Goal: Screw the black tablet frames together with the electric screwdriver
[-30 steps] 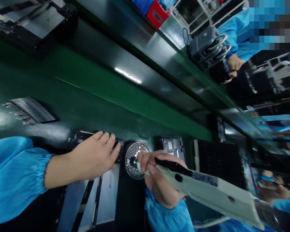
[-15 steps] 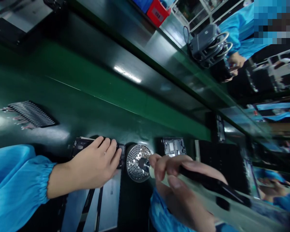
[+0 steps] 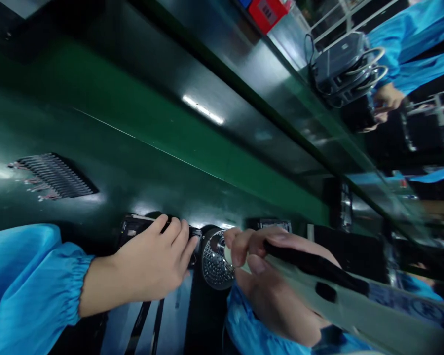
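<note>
My left hand (image 3: 144,268) lies over an opened tablet-like device (image 3: 130,229), its fingers bent across the upper frame. Below that hand, a pale bluish panel (image 3: 179,305) with dark strips shows. In my right hand (image 3: 270,296) is a pale electric screwdriver (image 3: 358,301) with a black lever, gripped along its body. The screwdriver's front end is over a round perforated screw dish (image 3: 214,268), just right of the device. My fingers hide the bit's tip and the dish's right side.
A row of slim dark strips with thin leads (image 3: 57,175) lies at the left. Another opened device (image 3: 276,224) sits behind my right hand. A raised metal shelf (image 3: 244,103) runs diagonally behind, with a red bin (image 3: 268,14). Beyond it, a co-worker's hand (image 3: 390,96) handles something dark.
The view has shifted, so most things appear farther right. My right hand and the screwdriver have come left against the dish, covering more of it. My left hand stays on the device.
</note>
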### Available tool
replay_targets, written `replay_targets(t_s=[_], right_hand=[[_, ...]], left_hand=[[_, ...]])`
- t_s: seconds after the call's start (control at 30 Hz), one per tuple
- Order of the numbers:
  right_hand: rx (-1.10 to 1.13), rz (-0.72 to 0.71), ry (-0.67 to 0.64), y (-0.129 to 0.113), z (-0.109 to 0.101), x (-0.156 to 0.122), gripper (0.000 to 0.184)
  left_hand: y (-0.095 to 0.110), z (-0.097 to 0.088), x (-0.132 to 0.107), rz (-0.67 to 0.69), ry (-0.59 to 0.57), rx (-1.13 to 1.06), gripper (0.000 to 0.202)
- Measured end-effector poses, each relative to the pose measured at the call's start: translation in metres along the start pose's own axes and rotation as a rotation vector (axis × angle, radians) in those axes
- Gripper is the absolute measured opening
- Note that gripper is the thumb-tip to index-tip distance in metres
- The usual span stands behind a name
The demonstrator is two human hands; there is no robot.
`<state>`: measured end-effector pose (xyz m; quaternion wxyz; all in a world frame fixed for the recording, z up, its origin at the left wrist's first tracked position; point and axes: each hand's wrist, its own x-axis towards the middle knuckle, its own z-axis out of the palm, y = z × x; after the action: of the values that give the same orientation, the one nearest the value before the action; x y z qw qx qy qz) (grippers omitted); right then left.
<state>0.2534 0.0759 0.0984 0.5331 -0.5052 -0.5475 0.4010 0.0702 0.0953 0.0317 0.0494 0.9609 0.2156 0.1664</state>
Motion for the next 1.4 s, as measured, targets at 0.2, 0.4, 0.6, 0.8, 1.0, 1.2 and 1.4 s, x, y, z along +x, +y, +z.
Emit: replay_targets(t_s=[0.2, 0.4, 0.6, 0.8, 1.0, 1.2, 1.4], right_hand=[[0.001, -0.009, 0.0, 0.001, 0.003, 0.0, 0.041], [0.014, -0.028, 0.004, 0.004, 0.003, -0.001, 0.043], [0.03, -0.028, 0.035, 0.005, 0.007, -0.003, 0.038], [0.028, -0.036, 0.054, 0.006, 0.014, -0.001, 0.035], [0.032, 0.01, 0.069, -0.007, -0.01, -0.007, 0.038], [-0.016, 0.038, 0.091, -0.004, -0.026, -0.039, 0.039], [-0.018, 0.073, 0.071, 0.009, -0.025, -0.047, 0.039]], left_hand=[[0.001, 0.002, -0.002, 0.009, -0.007, 0.005, 0.048], [0.002, 0.001, -0.001, -0.008, -0.008, -0.003, 0.049], [0.001, 0.0, 0.0, 0.004, -0.009, 0.004, 0.048], [0.0, 0.0, 0.001, 0.011, -0.019, -0.002, 0.047], [0.0, 0.001, 0.002, 0.009, 0.011, 0.001, 0.047], [-0.002, -0.001, 0.004, 0.021, 0.012, 0.004, 0.047], [-0.003, -0.003, 0.005, 0.013, -0.001, -0.014, 0.047]])
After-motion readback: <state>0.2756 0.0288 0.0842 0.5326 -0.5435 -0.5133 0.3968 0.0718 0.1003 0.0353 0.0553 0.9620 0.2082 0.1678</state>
